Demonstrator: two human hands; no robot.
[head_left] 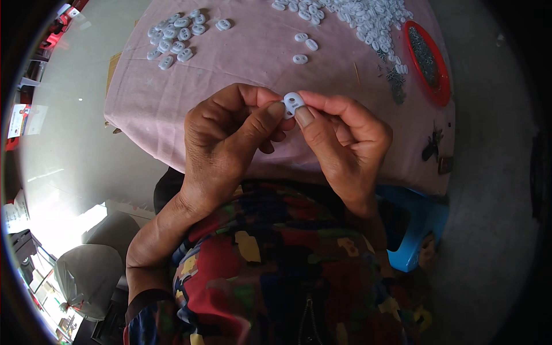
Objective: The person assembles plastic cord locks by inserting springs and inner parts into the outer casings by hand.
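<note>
Between my two hands, over the near part of the table, is a small white oval plastic piece (294,102) with dark holes in its face. My left hand (230,129) pinches its left end between thumb and index finger. My right hand (345,135) grips the other end the same way, thumb on top. Similar white oval pieces form a loose group (177,35) at the far left of the table. A few single pieces (300,59) lie just beyond my hands, and a large heap (374,20) spreads at the far right.
A red oval tray (443,95) of small grey metal parts stands at the table's right edge, with some parts (396,83) spilled beside it. A thin stick (356,73) and dark metal items (432,144) lie on the pink cloth (253,63). A blue stool (422,221) stands below right.
</note>
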